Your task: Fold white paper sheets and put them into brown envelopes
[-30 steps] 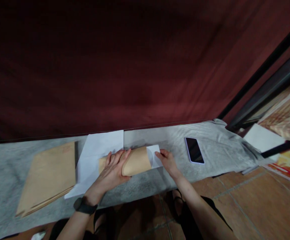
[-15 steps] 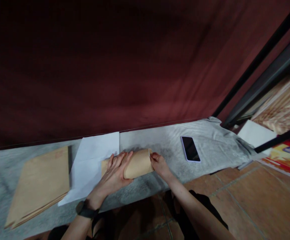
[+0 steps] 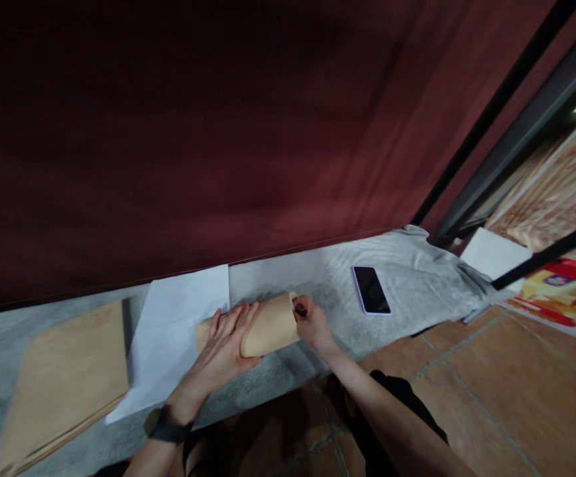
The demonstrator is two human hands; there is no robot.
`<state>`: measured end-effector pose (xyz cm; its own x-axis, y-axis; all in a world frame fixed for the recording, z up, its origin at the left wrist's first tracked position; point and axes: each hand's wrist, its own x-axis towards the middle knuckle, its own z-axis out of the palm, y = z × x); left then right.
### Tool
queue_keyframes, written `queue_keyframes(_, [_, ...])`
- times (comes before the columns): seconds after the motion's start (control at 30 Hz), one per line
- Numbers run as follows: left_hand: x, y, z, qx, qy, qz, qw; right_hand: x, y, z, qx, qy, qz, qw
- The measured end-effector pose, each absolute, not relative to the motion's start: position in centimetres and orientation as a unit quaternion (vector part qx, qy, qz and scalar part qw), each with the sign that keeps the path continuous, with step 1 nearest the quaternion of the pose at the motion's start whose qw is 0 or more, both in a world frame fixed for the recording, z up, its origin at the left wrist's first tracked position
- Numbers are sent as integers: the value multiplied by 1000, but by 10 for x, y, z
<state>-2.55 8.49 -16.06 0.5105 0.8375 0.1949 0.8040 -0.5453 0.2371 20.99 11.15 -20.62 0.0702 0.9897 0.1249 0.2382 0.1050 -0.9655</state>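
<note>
1. Brown paper first: in the head view I see a brown paper envelope (image 3: 268,324) lying lengthwise on the grey felt-covered table (image 3: 407,278), near its front edge. Its left end overlaps a white sheet of paper (image 3: 168,331).
2. The left hand (image 3: 223,348) lies palm down on the envelope's left half, fingers stretched out and close together. I judge that this pins the envelope so it cannot slide on the felt.
3. The right hand (image 3: 310,321) is at the envelope's right end, fingers curled in and pinched narrow on the edge, where a sliver of white (image 3: 292,301) shows. Gripping the end opposite the pinning hand should give a steady hold, I think.
4. The envelope looks plain and unprinted, and it bulges a little in the middle. I cannot tell whether anything is inside.
5. Left of the sheet lies a stack of flat brown envelopes (image 3: 63,377). A black smartphone (image 3: 371,289) rests face up well to the right, apart from both hands. A dark red curtain (image 3: 218,132) hangs behind the table.
</note>
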Motion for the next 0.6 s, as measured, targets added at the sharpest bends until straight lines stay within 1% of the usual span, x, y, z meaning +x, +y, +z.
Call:
queue_keyframes(0.17, [-26, 85, -162, 870, 469, 141, 57, 210, 112, -207, -546, -505, 400, 535])
queue_keyframes(0.33, [-27, 87, -163, 875, 460, 144, 49, 209, 113, -200, -509, -417, 528, 536])
queue_keyframes(0.4, [-26, 86, -160, 873, 459, 159, 42, 211, 112, -196, -498, -396, 554, 538])
queue_keyframes(0.5, [-19, 85, -154, 838, 492, 230, 43, 218, 112, -192, -499, -369, 554, 556])
queue_keyframes(0.6, [-6, 81, -152, 728, 576, 362, 80, 224, 111, -187, -495, -338, 558, 574])
